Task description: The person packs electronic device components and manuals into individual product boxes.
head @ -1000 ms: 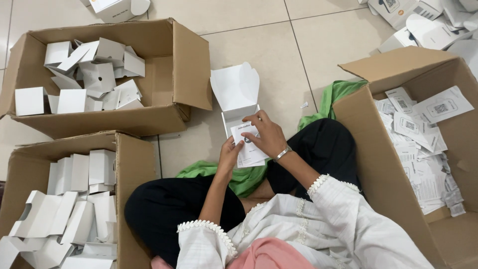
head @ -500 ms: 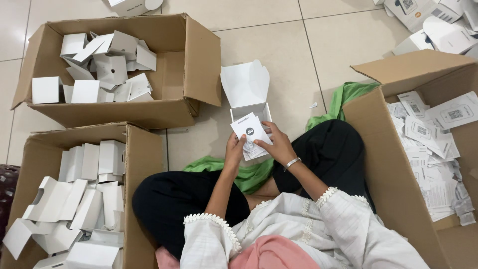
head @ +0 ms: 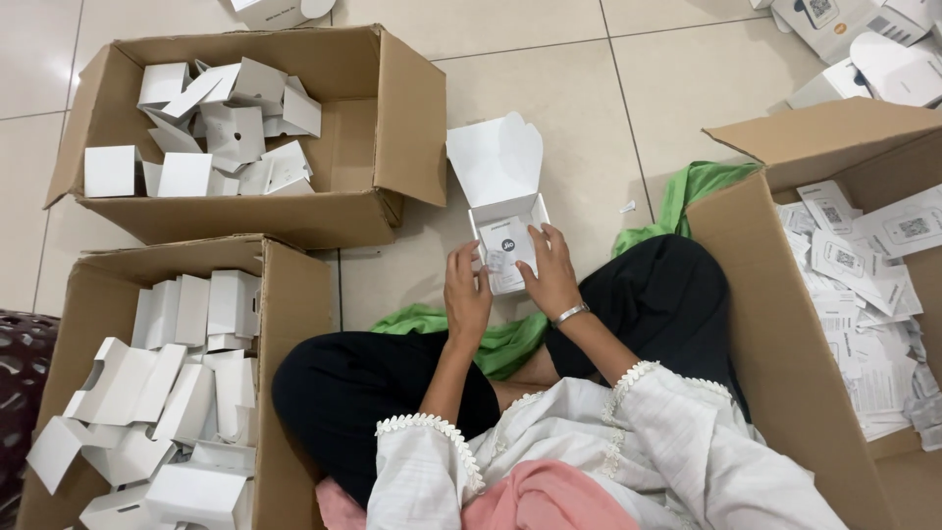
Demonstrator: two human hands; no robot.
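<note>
Two hands grip one small white box point(head: 507, 250) above the floor: left hand point(head: 467, 294) and right hand point(head: 549, 275) clamp its sides. Light, crushable card, probably; hold by the edges.

Hemmed in by cardboard boxes: one ahead-left point(head: 412, 128), one at the left knee point(head: 294, 324), one right point(head: 746, 285). Bare tile floor point(head: 579, 88) open straight ahead.

A small white box point(head: 502, 211) is sitting open on the floor just in front of the knees, its lid flap standing upright at the far side. A white card point(head: 506, 257) is lying tilted in its mouth, half inside.
</note>
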